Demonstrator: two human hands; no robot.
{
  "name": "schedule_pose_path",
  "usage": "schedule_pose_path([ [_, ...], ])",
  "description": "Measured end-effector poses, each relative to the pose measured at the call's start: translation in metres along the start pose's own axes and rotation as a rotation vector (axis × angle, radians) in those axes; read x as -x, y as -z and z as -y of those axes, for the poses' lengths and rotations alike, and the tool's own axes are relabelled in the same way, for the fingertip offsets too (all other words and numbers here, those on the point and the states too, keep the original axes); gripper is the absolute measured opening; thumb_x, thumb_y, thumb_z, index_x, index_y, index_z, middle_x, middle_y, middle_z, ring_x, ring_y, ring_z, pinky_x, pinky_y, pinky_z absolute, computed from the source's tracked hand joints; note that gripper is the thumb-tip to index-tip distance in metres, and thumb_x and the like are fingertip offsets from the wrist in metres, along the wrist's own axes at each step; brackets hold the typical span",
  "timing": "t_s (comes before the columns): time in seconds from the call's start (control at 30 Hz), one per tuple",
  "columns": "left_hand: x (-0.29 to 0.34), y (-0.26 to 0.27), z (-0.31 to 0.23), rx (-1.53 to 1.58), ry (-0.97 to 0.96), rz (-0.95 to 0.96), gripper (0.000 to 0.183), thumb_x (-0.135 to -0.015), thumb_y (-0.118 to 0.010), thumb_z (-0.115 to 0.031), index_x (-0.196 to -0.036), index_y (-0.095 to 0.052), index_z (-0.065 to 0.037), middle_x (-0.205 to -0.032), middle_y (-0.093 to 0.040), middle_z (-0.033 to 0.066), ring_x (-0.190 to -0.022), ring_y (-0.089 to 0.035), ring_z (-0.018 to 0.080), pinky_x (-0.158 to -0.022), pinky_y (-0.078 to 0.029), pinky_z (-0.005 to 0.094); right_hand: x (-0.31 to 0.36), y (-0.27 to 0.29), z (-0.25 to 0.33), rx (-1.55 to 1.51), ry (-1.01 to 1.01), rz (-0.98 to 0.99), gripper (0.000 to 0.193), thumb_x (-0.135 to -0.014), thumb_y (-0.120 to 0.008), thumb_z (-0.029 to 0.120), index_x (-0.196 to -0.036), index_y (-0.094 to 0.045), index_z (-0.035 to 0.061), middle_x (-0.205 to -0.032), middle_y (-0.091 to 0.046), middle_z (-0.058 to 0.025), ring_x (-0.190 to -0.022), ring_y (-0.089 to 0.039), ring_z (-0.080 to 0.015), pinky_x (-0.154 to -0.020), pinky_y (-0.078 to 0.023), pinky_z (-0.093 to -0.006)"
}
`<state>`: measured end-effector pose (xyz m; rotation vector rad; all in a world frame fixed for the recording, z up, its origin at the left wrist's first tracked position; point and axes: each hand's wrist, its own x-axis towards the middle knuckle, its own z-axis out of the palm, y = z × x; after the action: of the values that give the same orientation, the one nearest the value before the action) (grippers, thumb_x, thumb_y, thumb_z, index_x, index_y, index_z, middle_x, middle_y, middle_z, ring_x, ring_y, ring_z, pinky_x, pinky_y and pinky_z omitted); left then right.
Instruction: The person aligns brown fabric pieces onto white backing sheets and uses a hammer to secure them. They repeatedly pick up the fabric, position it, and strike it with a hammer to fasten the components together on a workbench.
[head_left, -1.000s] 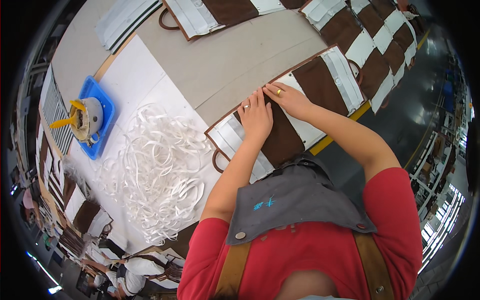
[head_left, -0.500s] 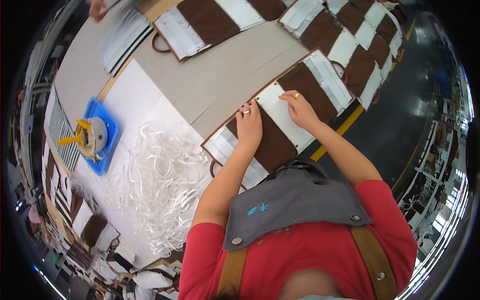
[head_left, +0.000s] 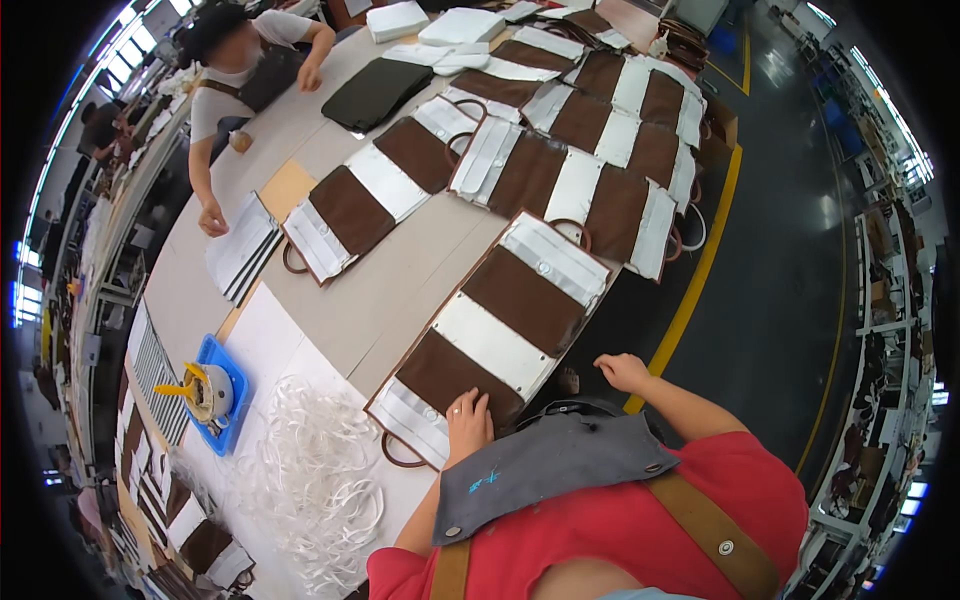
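Note:
A long bag panel, unfolded flat, has brown and white bands, silver-white ends and brown loop handles. It lies along the near right edge of the table. My left hand rests on its lower brown band, fingers stretched out and slightly apart, with a ring on one finger. Off the table edge, to the right of the panel, my right hand hangs over the floor. Its fingers are curled in and I see nothing in them. Small dark studs dot the panel's white band.
Another bag panel lies beyond, near a large pile of similar panels. At left are white ribbon strips and a blue tray holding a pot with yellow-handled tools. A co-worker stands across the table, one hand by stacked sheets.
My left hand has slid down to the panel's lower brown band. My right hand has left the white band and moved off the table. The view has tilted up, showing the co-worker and more of the pile.

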<state>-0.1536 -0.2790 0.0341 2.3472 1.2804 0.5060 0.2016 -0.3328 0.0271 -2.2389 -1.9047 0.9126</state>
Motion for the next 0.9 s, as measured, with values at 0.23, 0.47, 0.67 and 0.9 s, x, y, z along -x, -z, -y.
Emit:
schedule_pose_path([
  [0.23, -0.013, -0.017, -0.053, 0.084, 0.159, 0.154, 0.025, -0.086, -0.053, -0.015, -0.108, -0.060, -0.005, -0.096, -0.063, 0.0139, -0.091, -0.060, 0.0309, -0.085, -0.044, 0.0411, 0.008, -0.036, -0.145, -0.081, -0.210, 0.158, 0.024, -0.083, -0.054, 0.026, -0.087, -0.071, 0.0092, -0.089, -0.069, -0.0158, -0.086, -0.066, -0.0347, -0.076, -0.052, -0.0421],
  [0.47, 0.045, -0.049, -0.083, 0.171, 0.682, 0.139, 0.026, -0.088, -0.048, -0.024, -0.102, -0.064, -0.009, -0.089, -0.067, 0.0213, -0.084, -0.065, 0.0389, -0.076, -0.051, 0.0513, -0.037, -0.028, -0.249, -0.177, -0.159, 0.593, 0.027, -0.084, -0.057, 0.025, -0.088, -0.071, 0.0028, -0.080, -0.070, -0.0111, -0.077, -0.067, -0.0229, -0.072, -0.052, -0.0354],
  [0.67, 0.234, -0.098, -0.116, 0.099, 1.554, 0.400, 0.031, -0.081, -0.055, -0.022, -0.102, -0.070, -0.006, -0.106, -0.066, 0.0205, -0.101, -0.064, 0.0356, -0.087, -0.051, 0.0441, -0.105, 0.014, -0.177, -0.047, 0.096, 0.670, 0.026, -0.084, -0.057, 0.025, -0.089, -0.071, 0.0027, -0.079, -0.070, -0.0105, -0.076, -0.066, -0.0220, -0.071, -0.051, -0.0347],
  [0.9, 0.271, -0.147, -0.182, 0.385, 1.597, 0.707, 0.039, -0.073, -0.068, -0.027, -0.108, -0.069, -0.008, -0.116, -0.064, 0.0172, -0.109, -0.061, 0.0329, -0.090, -0.050, 0.0418, -0.114, 0.021, -0.038, 0.068, 0.363, 0.808, 0.026, -0.084, -0.058, 0.025, -0.089, -0.071, 0.0026, -0.078, -0.070, -0.0098, -0.075, -0.066, -0.0210, -0.071, -0.051, -0.0340],
])
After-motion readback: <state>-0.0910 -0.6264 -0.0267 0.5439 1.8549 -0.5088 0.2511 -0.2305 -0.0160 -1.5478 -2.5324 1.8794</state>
